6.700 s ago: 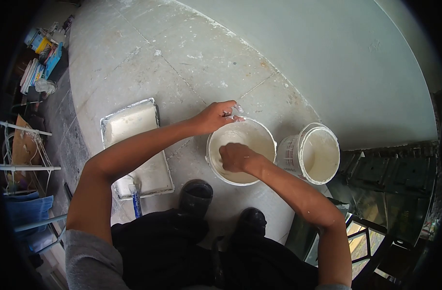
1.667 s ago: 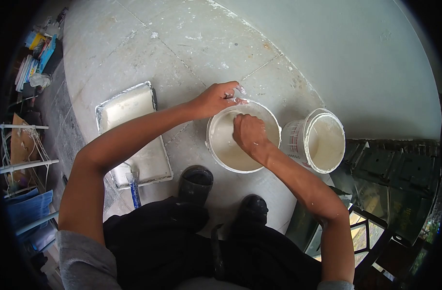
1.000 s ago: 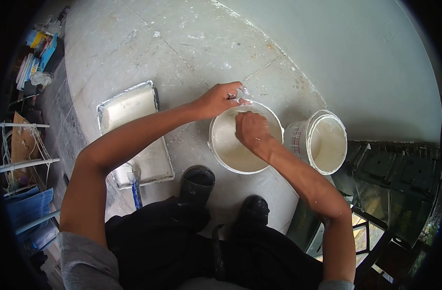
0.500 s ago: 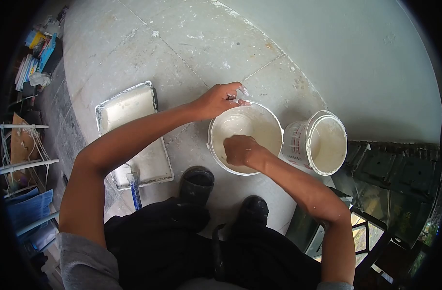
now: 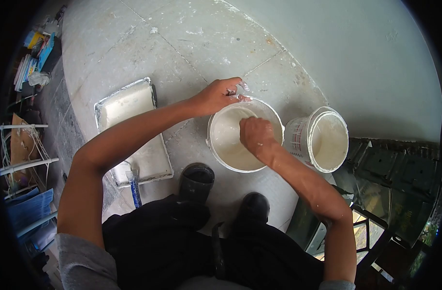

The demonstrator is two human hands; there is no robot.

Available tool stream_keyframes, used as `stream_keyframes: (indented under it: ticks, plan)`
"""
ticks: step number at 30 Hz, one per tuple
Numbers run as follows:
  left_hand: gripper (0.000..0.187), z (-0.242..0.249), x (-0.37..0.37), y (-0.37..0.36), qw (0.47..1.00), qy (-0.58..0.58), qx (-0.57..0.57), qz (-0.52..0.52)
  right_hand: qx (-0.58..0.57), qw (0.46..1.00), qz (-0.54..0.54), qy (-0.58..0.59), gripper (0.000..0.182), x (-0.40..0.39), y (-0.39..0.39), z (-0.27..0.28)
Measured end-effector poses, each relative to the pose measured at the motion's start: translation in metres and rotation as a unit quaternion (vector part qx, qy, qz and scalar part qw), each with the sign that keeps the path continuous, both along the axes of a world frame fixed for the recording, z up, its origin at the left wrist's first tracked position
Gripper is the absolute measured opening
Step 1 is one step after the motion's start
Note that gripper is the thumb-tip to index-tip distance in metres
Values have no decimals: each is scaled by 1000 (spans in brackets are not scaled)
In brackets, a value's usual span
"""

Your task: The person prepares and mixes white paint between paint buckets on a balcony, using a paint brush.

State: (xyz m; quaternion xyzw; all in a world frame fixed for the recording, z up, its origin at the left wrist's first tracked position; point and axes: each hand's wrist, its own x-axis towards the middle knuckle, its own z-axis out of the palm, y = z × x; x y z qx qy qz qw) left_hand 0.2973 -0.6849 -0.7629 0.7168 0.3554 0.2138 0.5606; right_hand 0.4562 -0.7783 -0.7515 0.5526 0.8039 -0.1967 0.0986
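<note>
A white bucket [image 5: 212, 145] of pale, creamy paint stands on the floor in front of my feet. At its far left rim is my left hand [image 5: 220, 97], curled with white-smeared fingertips and gripping the edge. My right hand [image 5: 257, 135] is a closed fist over the paint, inside the bucket's opening. What the fist holds is hidden beneath it. Just right of the bucket, a second white bucket [image 5: 298, 137] with printed marks leans toward me and has pale paint inside.
To the left lies a paint tray [image 5: 168, 162] coated in white, with a blue-handled tool [image 5: 135, 188] at its near end. A pale wall [image 5: 366, 67] rises at right, with dark green metal pieces [image 5: 380, 169] below it. Clutter and a rack [image 5: 27, 166] line the left side.
My right hand has moved right and slightly up within the bucket, from the middle of the paint toward the right side. My left hand stays at the rim.
</note>
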Motion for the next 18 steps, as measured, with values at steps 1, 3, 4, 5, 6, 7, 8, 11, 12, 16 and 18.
stream_keyframes:
  ticks: [1, 3, 4, 5, 6, 7, 8, 11, 12, 16, 18]
  plan:
    - [20, 0, 0, 0, 1000, 3, 18, 0, -73, 997, 20, -27, 20, -4, -2, 3]
    - [19, -1, -1, 1, 998, 8, 58, -2, -155, 986, 53, -29, 19, -16, 1, 12]
    - [19, -3, -1, 2, 998, 5, 59, -5, -168, 984, 67, -2, 19, -24, 2, 13]
    - [19, -4, -1, 2, 998, 3, 59, -7, -182, 980, 81, 25, 18, -28, 3, 14]
    - [19, -5, 0, 1, 998, -1, 58, -9, -102, 992, 20, 78, 18, -27, 5, 13]
    - [17, -7, 0, -1, 999, -5, 47, -10, -6, 996, 2, 94, 18, -20, 8, 0]
    - [16, -4, 0, -2, 999, -8, 38, -10, -2, 999, 21, 38, 18, -14, 10, 10]
    - [17, 0, 0, -3, 999, -21, 47, -1, -76, 989, 78, -96, 18, -18, -4, 18]
    - [18, 0, 0, -3, 998, -26, 54, 3, -116, 979, 95, -135, 18, -21, -9, 17]
    - [20, 0, 2, -4, 999, -9, 50, -14, -158, 985, 75, 13, 20, -26, 0, 20]
    - [23, 5, 1, -1, 998, 27, 31, -42, -15, 999, 47, 6, 22, -10, 9, 9]
